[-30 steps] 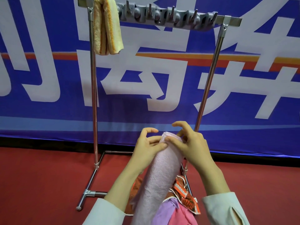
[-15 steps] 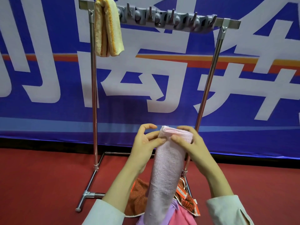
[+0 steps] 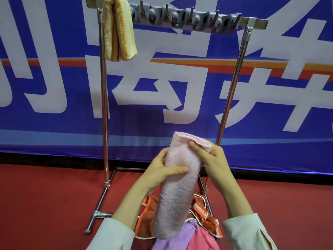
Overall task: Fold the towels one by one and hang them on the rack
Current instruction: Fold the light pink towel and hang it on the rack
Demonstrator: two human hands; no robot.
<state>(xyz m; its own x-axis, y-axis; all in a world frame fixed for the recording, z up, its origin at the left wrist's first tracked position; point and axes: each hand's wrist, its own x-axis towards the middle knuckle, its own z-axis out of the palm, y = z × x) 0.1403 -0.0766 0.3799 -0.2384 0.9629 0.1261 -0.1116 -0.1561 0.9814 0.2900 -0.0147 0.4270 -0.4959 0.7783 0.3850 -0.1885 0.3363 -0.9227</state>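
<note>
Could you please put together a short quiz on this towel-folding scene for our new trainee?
1. True or false: the yellow towel hangs at the left end of the rack.
2. Of the left hand and right hand, which grips the folded pink towel? A) left only B) right only C) both
3. How many towels hang on the rack now?
Key: 1 true; 2 C; 3 one.
</note>
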